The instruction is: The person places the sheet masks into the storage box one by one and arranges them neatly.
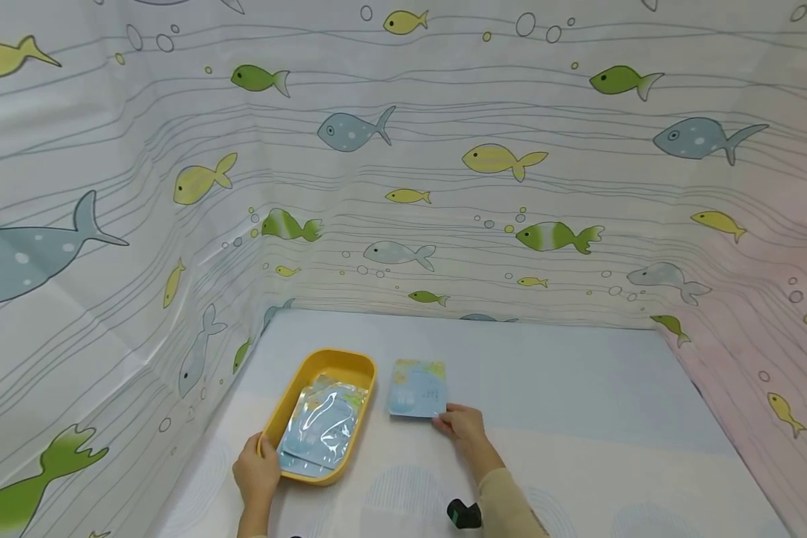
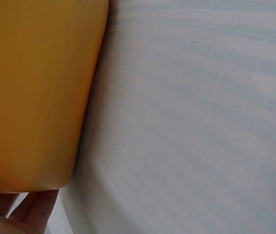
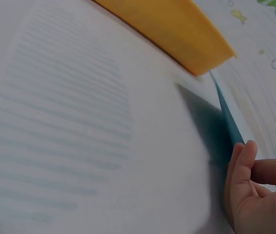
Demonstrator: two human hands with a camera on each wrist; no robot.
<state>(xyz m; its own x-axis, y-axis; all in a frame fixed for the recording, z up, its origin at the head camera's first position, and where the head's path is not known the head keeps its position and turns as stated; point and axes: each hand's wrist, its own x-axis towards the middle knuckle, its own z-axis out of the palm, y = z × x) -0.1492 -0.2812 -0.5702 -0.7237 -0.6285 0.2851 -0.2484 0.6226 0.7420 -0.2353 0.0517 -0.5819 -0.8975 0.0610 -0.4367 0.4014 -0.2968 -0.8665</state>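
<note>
The left hand grips the near left corner of a yellow plastic tray. Several light-blue glossy packets lie overlapped inside it. In the left wrist view the tray's outer wall fills the left side, with the fingers at its lower corner. To the right of the tray, the right hand pinches a flat light-blue packet with yellow patches by its near right corner. The right wrist view shows this packet edge-on, raised off the surface with a shadow beside it.
A white and pale-blue patterned table surface lies under everything. Fish-printed sheeting stands around the back and sides. A small black object shows beside the right sleeve.
</note>
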